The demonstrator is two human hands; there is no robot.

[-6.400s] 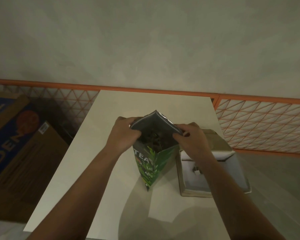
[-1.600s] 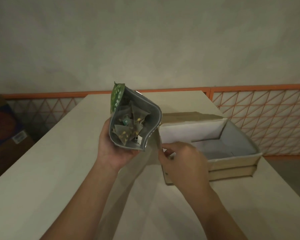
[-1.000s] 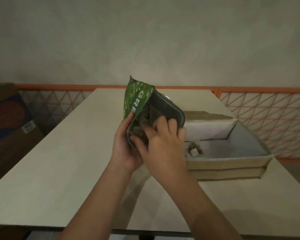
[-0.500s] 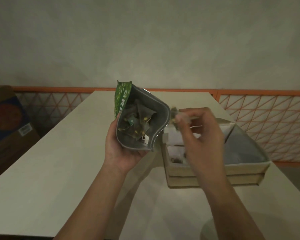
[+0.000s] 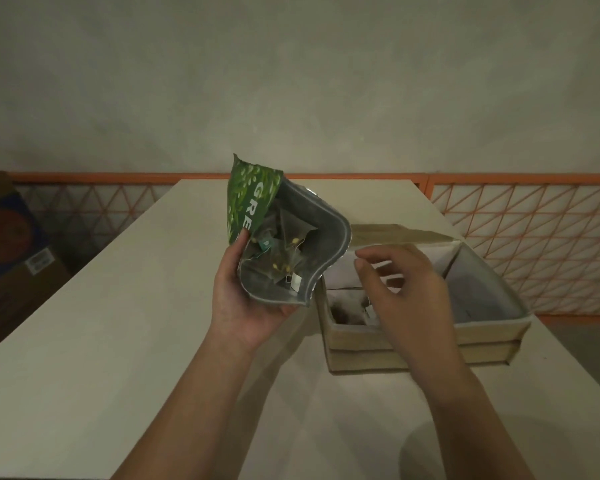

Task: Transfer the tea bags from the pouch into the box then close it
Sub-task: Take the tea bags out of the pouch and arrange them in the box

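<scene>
My left hand (image 5: 243, 306) grips the green tea pouch (image 5: 253, 202) from below and holds it above the table, its silver-lined mouth open toward me. Several pyramid tea bags (image 5: 284, 251) lie inside the pouch. The open tan box (image 5: 413, 341) with a white lining stands on the table just right of the pouch. At least one tea bag (image 5: 343, 308) lies in the box's left corner. My right hand (image 5: 402, 289) hovers over the left part of the box with loosely spread fingers and holds nothing.
The white table (image 5: 101, 341) runs from me to an orange lattice fence (image 5: 534, 244) along the back and right. A brown and blue cardboard carton (image 5: 11, 244) stands on the floor to the left. A plain wall rises behind.
My right hand took a tea bag out of the pouch, carried it over the box and let it go; now it hovers empty. The pouch tilted slightly.
</scene>
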